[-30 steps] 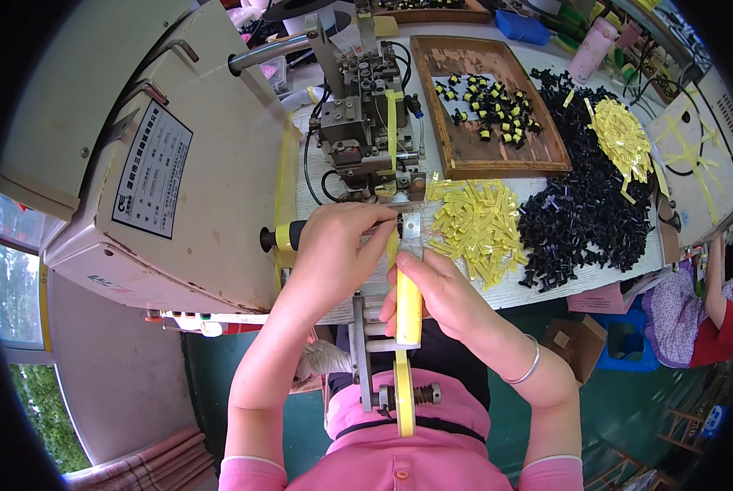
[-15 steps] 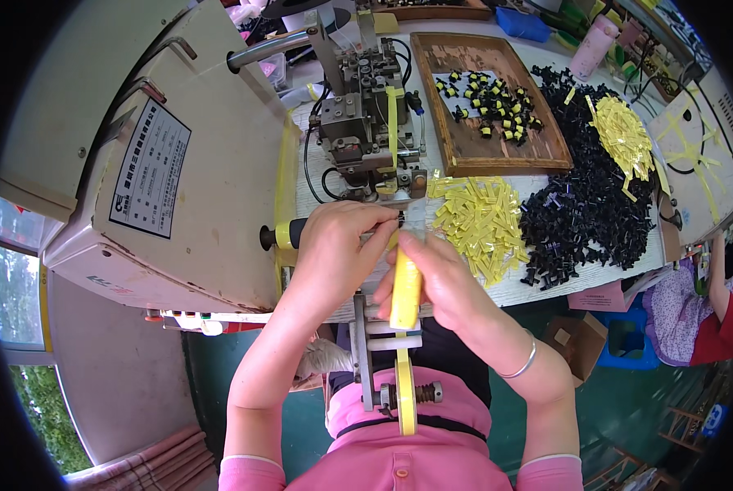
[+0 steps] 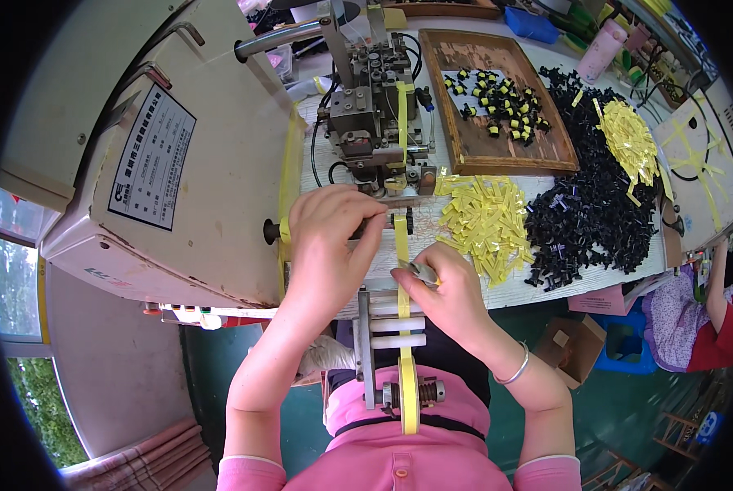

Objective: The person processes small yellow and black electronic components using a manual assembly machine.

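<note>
My left hand (image 3: 334,245) is curled round a dark spindle (image 3: 357,232) that sticks out from the machine, its thumb and forefinger close to the small black part (image 3: 408,219) at the spindle's tip. A strip of yellow tape (image 3: 402,254) runs from that tip down between white rollers to a tape roll (image 3: 409,397) on a metal bracket. Closed on a small metal-tipped tool (image 3: 420,272), my right hand (image 3: 452,290) is just right of the tape. The tool's tip points left across the strip; its exact kind is hidden by my fingers.
A metal press mechanism (image 3: 375,114) stands beyond my hands, beside a big beige machine housing (image 3: 236,204). To the right are cut yellow strips (image 3: 485,229), black plastic parts (image 3: 583,229) and a wooden tray (image 3: 510,164) of taped parts. Another person's red sleeve (image 3: 722,340) shows far right.
My right hand has drawn back and turned the tool, so its metal tip now shows instead of a broad yellow piece. My left fingers have lifted slightly left, uncovering the tape and black part.
</note>
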